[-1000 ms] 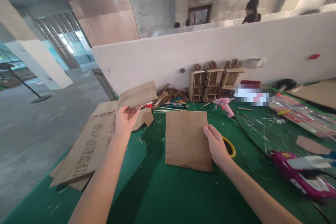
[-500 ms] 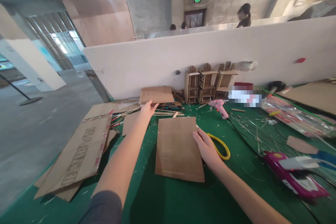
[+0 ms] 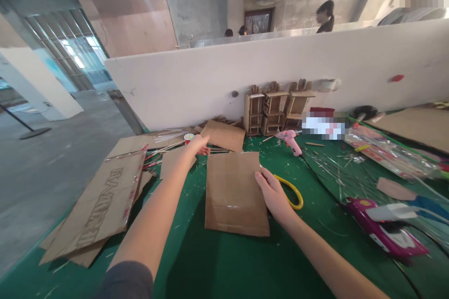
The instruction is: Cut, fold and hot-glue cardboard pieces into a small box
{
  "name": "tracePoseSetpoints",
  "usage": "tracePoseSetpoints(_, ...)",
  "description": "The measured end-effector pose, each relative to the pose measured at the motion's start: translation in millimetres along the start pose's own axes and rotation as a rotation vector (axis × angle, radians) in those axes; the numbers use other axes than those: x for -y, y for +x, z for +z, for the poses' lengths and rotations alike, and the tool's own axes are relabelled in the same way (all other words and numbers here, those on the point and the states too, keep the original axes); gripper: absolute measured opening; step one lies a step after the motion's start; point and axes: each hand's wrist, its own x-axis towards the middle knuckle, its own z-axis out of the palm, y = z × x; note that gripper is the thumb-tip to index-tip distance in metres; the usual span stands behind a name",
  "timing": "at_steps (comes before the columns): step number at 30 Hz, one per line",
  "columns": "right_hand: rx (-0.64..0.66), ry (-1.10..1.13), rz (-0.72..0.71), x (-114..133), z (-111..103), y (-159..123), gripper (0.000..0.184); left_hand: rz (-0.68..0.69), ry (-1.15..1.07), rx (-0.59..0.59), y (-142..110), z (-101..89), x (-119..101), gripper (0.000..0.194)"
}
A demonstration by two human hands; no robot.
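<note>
A flat, roughly square panel of brown cardboard (image 3: 224, 182) is facing up in front of the person, over the smooth green tabletop (image 3: 196, 266); its surface is showing faint creases and a small shiny patch toward the near edge. Farther back, a smaller cardboard piece (image 3: 226, 136) is resting at a slant by a heap of thin scraps, just left of three upright cardboard structures (image 3: 275, 112) with shelf-like compartments and rounded tops. At the left, a stack of larger cardboard sheets (image 3: 101, 201) is lying with ragged edges, glossy tape and outlined lettering on top.

The right hand (image 3: 277, 194) is closing on the panel's right edge — thumb on the upper face, fingers mostly hidden — and a curved yellow loop (image 3: 294, 191) is showing just beside it; whether the hand is also holding that loop is unclear. The left hand (image 3: 199, 145) is reaching out to the near left corner of the smaller piece, its fingers loosely curled and partly open; whether they are touching the cardboard cannot be told. A small red-and-white roll (image 3: 188, 138) is sitting just beside that hand, and a pink plastic glue gun (image 3: 291, 142) is lying beyond the right one.
</note>
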Motion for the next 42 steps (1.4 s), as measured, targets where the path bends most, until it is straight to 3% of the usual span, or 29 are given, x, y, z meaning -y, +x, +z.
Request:
tracePoseSetpoints(3,-0.003,0.011,-0.016,1.8,0.4,-0.2,0.03,0.048,0.205,0.009,-25.6,-5.6,-1.8,0.022)
tracePoseSetpoints(6,0.002,0.006,-0.035,2.3,0.7,0.4,0.03,0.125,0.336,0.116,-63.5,-4.7,-7.9,0.018)
tracePoseSetpoints(9,-0.016,-0.044,-0.073,1.4,0.0,2.0,0.03,0.37,0.616,0.408,-104.5,-0.1,-15.5,0.02)
tracePoseSetpoints(12,-0.015,-0.082,-0.12,-0.3,-2.1,3.9,0.031,0.406,0.82,0.594,-130.6,-2.0,-16.9,0.021)
tracePoseSetpoints(15,0.003,-0.138,-0.167,-3.3,-6.2,7.2,0.034,0.425,0.651,0.503,-132.9,-15.8,-3.8,0.023)
tracePoseSetpoints(19,-0.095,-0.32,-0.189,-10.6,-15.1,16.0,0.038,0.442,0.149,0.25,-118.4,-42.8,35.5,0.035)
tracePoseSetpoints(22,-0.186,-0.435,-0.204,-16.2,-21.5,21.6,0.042,0.339,-0.206,0.074,-115.8,-58.1,65.8,0.035)
tracePoseSetpoints(24,-0.151,-0.633,-0.216,-20.0,-23.3,21.3,0.042,0.266,-0.348,-0.021,-120.0,-63.3,78.7,0.032)
tracePoseSetpoints(26,-0.064,-0.918,-0.225,-24.4,-23.0,18.0,0.041,0.237,-0.392,-0.038,-125.7,-63.9,84.5,0.033)
tracePoseSetpoints(28,0.006,-1.145,-0.236,-29.6,-21.4,14.1,0.038,0.282,-0.361,0.016,-130.0,-61.2,85.7,0.039)
tracePoseSetpoints(32,0.014,-1.306,-0.263,-39.7,-20.5,14.8,0.038,0.576,-0.121,0.099,-130.5,-58.0,85.7,0.046)
tracePoseSetpoints(35,-0.059,-1.333,-0.266,-45.0,-25.1,23.3,0.039,0.755,0.324,0.121,-128.5,-64.1,89.1,0.027)
tracePoseSetpoints(38,-0.179,-1.352,-0.252,-48.7,-32.4,31.3,0.039,0.847,0.767,0.299,-129.3,-69.9,95.2,0.022)
tracePoseSetpoints(42,-0.236,-1.324,-0.25,-48.9,-40.0,35.2,0.039,0.856,1.174,0.43,-135.2,-65.7,100.8,0.047)
